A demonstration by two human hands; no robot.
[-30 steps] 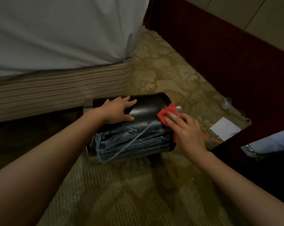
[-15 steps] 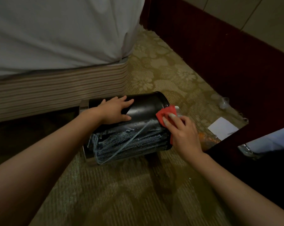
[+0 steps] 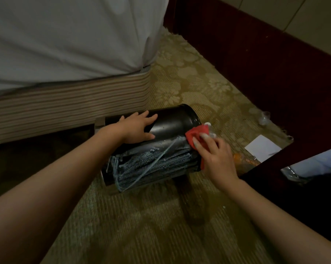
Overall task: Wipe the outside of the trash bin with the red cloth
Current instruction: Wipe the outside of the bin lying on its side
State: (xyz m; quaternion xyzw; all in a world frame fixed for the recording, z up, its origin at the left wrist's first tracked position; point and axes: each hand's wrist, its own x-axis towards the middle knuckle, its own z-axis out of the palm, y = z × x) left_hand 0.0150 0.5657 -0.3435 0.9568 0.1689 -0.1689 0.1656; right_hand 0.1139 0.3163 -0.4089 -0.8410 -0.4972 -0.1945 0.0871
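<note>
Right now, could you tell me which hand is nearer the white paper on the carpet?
Right. The right hand is beside the white paper; the left hand rests farther off on the trash bin.

Little changed over last second. Right hand (image 3: 217,159) with red cloth (image 3: 196,134) stayed pressed at trash bin (image 3: 172,126) rim end, shifted only slightly toward 9 o'clock along bin wall. Left hand (image 3: 137,128) kept flat on bin top, fingers spread a bit wider. Bin itself rolled or slid marginally toward 9 o'clock.

Patterned carpet (image 3: 189,80), white-sheeted bed (image 3: 65,40) (dim light)
</note>
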